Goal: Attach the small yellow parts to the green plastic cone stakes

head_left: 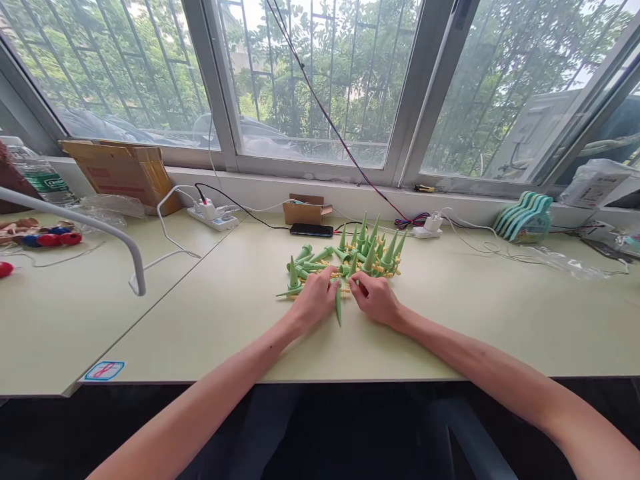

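Green plastic spikes (pixel 370 257) with small yellow fittings lie heaped at the middle of my frame on the pale table (pixel 210 333), some upright, others on their sides. I have the left hand (pixel 314 295) at the heap's near edge, fingers curled inward, its thumb beside a single spike (pixel 339 308) that points down the frame; whether they are clamped on it, I cannot tell. Just right of that spike I see the right hand (pixel 374 298), thumb and forefinger tips together; I cannot make out anything between them. A yellow fitting (pixel 345 291) shows between the two hands.

Behind the heap I see a black phone (pixel 311 230) lying flat in front of a small open cardboard box (pixel 303 212). Turquoise hangers (pixel 523 217) stand at the right of the frame, near the window sill. A larger cardboard box (pixel 123 175) sits upper left, and a paper label (pixel 105 371) is stuck at lower left, by the table's front edge.
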The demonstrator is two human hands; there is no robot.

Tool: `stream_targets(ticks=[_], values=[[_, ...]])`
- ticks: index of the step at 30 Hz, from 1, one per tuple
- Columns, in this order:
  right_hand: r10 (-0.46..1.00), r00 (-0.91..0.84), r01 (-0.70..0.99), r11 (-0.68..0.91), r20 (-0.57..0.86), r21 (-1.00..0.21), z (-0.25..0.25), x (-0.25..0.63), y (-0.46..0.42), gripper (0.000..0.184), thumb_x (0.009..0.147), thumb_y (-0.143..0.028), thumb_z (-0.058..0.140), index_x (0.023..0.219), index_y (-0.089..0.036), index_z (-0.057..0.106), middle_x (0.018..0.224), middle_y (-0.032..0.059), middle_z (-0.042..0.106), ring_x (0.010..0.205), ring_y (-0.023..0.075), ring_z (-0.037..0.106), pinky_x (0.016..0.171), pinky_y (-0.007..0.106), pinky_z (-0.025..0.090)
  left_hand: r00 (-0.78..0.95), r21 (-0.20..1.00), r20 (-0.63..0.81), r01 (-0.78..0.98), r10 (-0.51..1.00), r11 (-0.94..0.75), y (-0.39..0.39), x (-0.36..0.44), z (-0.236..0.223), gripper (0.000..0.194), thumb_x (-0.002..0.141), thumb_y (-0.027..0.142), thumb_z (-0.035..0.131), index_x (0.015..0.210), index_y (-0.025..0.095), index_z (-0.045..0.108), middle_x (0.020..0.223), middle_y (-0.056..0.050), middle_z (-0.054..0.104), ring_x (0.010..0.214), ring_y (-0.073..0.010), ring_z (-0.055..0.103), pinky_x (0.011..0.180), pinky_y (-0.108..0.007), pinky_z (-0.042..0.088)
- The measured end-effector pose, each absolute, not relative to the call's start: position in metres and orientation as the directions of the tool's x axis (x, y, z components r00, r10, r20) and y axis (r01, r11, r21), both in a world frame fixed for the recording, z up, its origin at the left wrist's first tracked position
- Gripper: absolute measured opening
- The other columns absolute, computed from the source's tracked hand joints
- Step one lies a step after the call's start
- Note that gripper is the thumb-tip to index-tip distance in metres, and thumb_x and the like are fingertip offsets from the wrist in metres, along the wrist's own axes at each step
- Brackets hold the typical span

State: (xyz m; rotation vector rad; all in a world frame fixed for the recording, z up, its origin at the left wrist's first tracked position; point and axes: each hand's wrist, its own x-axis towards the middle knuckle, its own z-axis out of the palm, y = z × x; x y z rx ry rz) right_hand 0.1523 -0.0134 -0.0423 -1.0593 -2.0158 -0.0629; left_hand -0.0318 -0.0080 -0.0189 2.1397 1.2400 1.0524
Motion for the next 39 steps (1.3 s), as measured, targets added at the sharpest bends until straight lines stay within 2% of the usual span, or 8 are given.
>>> stream_targets(ticks=[3, 6, 10, 17, 24, 29, 33, 39], values=[[0.662, -0.298, 0.7, 0.641, 0.688, -0.314, -0.043, 0.152, -0.013, 0.024, 0.096, -0.03, 0.045, 0.081, -0.018, 0.061, 0.051, -0.0035, 0.052, 0.042, 0.0088, 0.041, 0.05, 0.021, 0.033, 0.252, 0.702, 0.448, 0.495, 0.858, -0.512, -0.006, -0.034, -0.013, 0.026, 0.09, 0.025, 0.049, 0.111, 0.018, 0.062, 0.066, -0.001, 0.059, 0.054, -0.0155, 0.049, 0.063, -0.028, 0.038], [0.664, -0.304, 0.696, 0.644, 0.684, -0.316, -0.044, 0.151, -0.013, 0.025, 0.096, -0.029, 0.045, 0.081, -0.018, 0.06, 0.051, -0.0033, 0.053, 0.042, 0.0089, 0.041, 0.049, 0.021, 0.032, 0.187, 0.69, 0.491, 0.513, 0.851, -0.511, -0.003, -0.037, -0.01, 0.026, 0.088, 0.022, 0.05, 0.112, 0.018, 0.061, 0.084, -0.005, 0.064, 0.063, -0.0167, 0.056, 0.065, -0.028, 0.041], [0.661, -0.315, 0.687, 0.654, 0.681, -0.317, -0.044, 0.152, -0.012, 0.024, 0.096, -0.029, 0.045, 0.081, -0.018, 0.06, 0.052, -0.0028, 0.053, 0.043, 0.0092, 0.041, 0.049, 0.021, 0.032, 0.218, 0.625, 0.508, 0.572, 0.834, -0.53, -0.003, -0.039, -0.011, 0.031, 0.084, 0.016, 0.052, 0.114, 0.018, 0.059, 0.1, -0.009, 0.066, 0.074, -0.0193, 0.06, 0.07, -0.03, 0.043], [0.669, -0.326, 0.684, 0.655, 0.668, -0.322, -0.045, 0.152, -0.012, 0.023, 0.095, -0.028, 0.046, 0.081, -0.018, 0.06, 0.052, -0.0031, 0.053, 0.044, 0.0092, 0.042, 0.05, 0.021, 0.031, 0.318, 0.501, 0.414, 0.703, 0.853, -0.505, -0.006, -0.038, -0.011, 0.029, 0.081, 0.016, 0.053, 0.11, 0.018, 0.059, 0.094, -0.009, 0.067, 0.084, -0.0253, 0.062, 0.071, -0.031, 0.042], [0.669, -0.324, 0.677, 0.658, 0.669, -0.33, -0.044, 0.151, -0.011, 0.022, 0.095, -0.028, 0.046, 0.082, -0.018, 0.061, 0.052, -0.0032, 0.053, 0.044, 0.0089, 0.042, 0.051, 0.021, 0.032, 0.358, 0.338, 0.366, 0.809, 0.859, -0.481, -0.008, -0.038, -0.01, 0.029, 0.079, 0.012, 0.049, 0.106, 0.019, 0.058, 0.087, -0.008, 0.066, 0.078, -0.0247, 0.062, 0.06, -0.028, 0.034], [0.687, -0.306, 0.683, 0.641, 0.659, -0.35, -0.044, 0.152, -0.012, 0.022, 0.095, -0.028, 0.046, 0.082, -0.018, 0.061, 0.052, -0.0036, 0.053, 0.044, 0.0089, 0.043, 0.051, 0.02, 0.033, 0.379, 0.268, 0.348, 0.836, 0.857, -0.479, -0.011, -0.038, -0.009, 0.02, 0.081, 0.01, 0.045, 0.094, 0.02, 0.056, 0.081, -0.006, 0.064, 0.072, -0.0224, 0.062, 0.055, -0.027, 0.03], [0.696, -0.303, 0.687, 0.633, 0.651, -0.357, -0.043, 0.152, -0.012, 0.022, 0.095, -0.028, 0.046, 0.083, -0.018, 0.061, 0.053, -0.0035, 0.053, 0.044, 0.0089, 0.043, 0.051, 0.02, 0.033, 0.39, 0.22, 0.335, 0.853, 0.858, -0.473, -0.012, -0.037, -0.007, 0.016, 0.082, 0.01, 0.044, 0.088, 0.021, 0.054, 0.08, -0.005, 0.064, 0.071, -0.0214, 0.062, 0.054, -0.027, 0.03], [0.697, -0.31, 0.683, 0.636, 0.646, -0.358, -0.044, 0.152, -0.011, 0.021, 0.095, -0.029, 0.047, 0.084, -0.018, 0.061, 0.053, -0.0035, 0.054, 0.045, 0.0092, 0.045, 0.052, 0.02, 0.034, 0.399, 0.175, 0.324, 0.866, 0.858, -0.469, -0.013, -0.036, -0.008, 0.016, 0.083, 0.01, 0.043, 0.089, 0.021, 0.054, 0.084, -0.006, 0.065, 0.072, -0.0217, 0.063, 0.055, -0.027, 0.032]])
